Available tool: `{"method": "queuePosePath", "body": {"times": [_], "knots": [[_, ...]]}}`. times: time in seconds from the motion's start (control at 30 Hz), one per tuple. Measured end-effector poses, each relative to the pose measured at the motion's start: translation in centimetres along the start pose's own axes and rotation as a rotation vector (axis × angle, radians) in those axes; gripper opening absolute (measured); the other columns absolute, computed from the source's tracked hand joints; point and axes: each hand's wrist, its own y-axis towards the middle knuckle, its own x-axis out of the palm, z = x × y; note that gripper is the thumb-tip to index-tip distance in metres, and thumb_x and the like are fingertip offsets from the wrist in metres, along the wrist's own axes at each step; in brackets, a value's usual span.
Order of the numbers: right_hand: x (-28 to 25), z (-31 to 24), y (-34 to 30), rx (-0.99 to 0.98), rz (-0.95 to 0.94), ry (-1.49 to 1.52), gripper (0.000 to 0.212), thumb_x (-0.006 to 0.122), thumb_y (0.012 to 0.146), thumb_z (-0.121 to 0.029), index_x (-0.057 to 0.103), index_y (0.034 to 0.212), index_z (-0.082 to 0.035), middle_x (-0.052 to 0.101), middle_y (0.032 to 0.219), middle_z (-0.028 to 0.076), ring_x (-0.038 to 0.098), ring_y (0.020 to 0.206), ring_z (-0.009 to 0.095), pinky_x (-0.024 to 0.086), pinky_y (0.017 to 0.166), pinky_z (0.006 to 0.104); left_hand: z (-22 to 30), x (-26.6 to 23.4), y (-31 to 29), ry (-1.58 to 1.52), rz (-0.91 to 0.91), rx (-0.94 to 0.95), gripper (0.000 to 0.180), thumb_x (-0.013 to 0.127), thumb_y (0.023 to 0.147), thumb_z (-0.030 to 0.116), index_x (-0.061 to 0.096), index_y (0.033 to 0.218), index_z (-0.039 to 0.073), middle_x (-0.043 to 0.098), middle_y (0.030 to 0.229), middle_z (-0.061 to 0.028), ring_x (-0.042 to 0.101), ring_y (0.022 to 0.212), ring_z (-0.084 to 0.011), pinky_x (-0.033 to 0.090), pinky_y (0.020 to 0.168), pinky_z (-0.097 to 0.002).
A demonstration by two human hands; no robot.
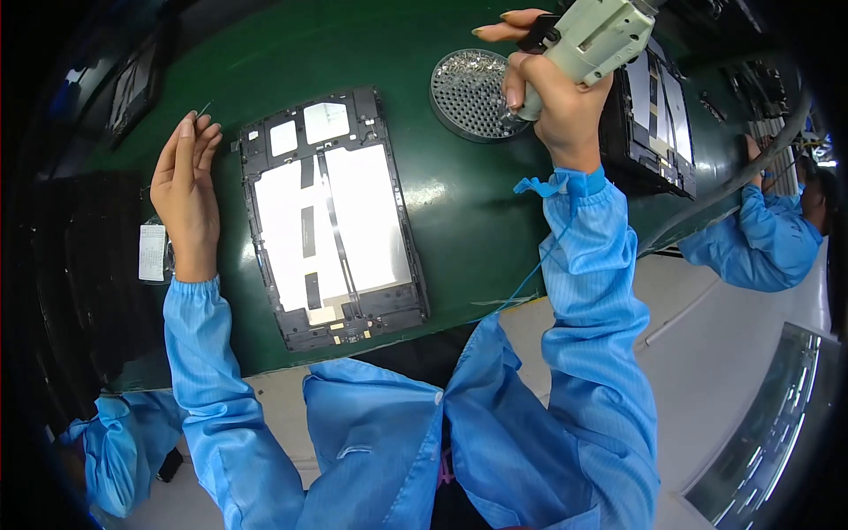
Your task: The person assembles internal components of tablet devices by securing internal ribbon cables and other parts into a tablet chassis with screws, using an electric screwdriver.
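Observation:
My right hand is wrapped round a pale grey-green electric screwdriver, its nose pointing down at the near right rim of a round screw tray. Holes cover the tray's plate, and small silver screws are heaped at its far side. My left hand is raised beyond the tablet's left edge, its fingertips pinching a thin, dark, pointed piece too small to name. Between my hands an opened tablet housing lies on the green bench, with a large silvery-white panel, black strips and a black frame.
At the right stands a stack of similar tablet housings. A white printed label lies by my left wrist. Dark stacked parts fill the left side. A blue cord hangs from my right cuff. Co-workers in blue sit at right and lower left.

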Motion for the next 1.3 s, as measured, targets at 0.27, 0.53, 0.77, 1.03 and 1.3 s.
{"method": "queuePosePath", "body": {"times": [0.27,0.53,0.77,1.03,1.3], "knots": [[0.2,0.1,0.0,0.072,0.040,0.110,0.034,0.054,0.082,0.007,0.057,0.117,0.008,0.071,0.100,0.022,0.058,0.053,0.012,0.047,0.047,0.0234,-0.6,-0.4,-0.1,0.116,-0.016,-0.065,0.036,0.065,0.099,0.014,0.059,0.129,-0.004,0.065,0.124,-0.0166,0.065,0.109,-0.0207,0.051,0.100,-0.0311],[0.0,0.3,0.0,0.037,0.014,0.070,0.034,0.054,0.082,0.007,0.057,0.116,0.008,0.071,0.099,0.022,0.058,0.052,0.011,0.047,0.047,0.0233,-0.5,-0.3,-0.5,0.184,-0.011,-0.079,0.038,0.066,0.098,0.015,0.060,0.131,-0.002,0.064,0.126,-0.0109,0.065,0.106,-0.0171,0.051,0.096,-0.0274],[-0.1,0.8,0.0,0.020,0.004,0.052,0.034,0.054,0.082,0.007,0.058,0.116,0.009,0.071,0.100,0.022,0.058,0.053,0.011,0.047,0.047,0.0228,-0.7,0.0,-0.5,0.233,-0.024,-0.048,0.038,0.071,0.095,0.023,0.067,0.124,0.000,0.068,0.115,-0.0119,0.066,0.100,-0.0161,0.053,0.091,-0.0266],[0.7,0.1,0.0,0.065,0.012,0.074,0.034,0.053,0.083,0.007,0.058,0.116,0.008,0.071,0.100,0.023,0.058,0.053,0.011,0.047,0.047,0.0228,-0.1,0.3,-0.6,0.325,-0.042,-0.034,0.033,0.073,0.094,0.022,0.071,0.118,0.000,0.071,0.107,-0.0079,0.064,0.094,-0.0118,0.051,0.085,-0.0241],[-0.7,0.8,0.1,-0.031,-0.002,-0.077,0.036,0.053,0.085,0.006,0.055,0.120,0.011,0.069,0.108,0.028,0.050,0.053,0.012,0.044,0.053,0.0252,1.3,0.8,1.1,0.495,-0.303,-0.222,0.030,0.074,0.091,0.026,0.076,0.108,0.002,0.061,0.078,0.0056,0.043,0.063,-0.0022,0.030,0.054,-0.0189]]}}
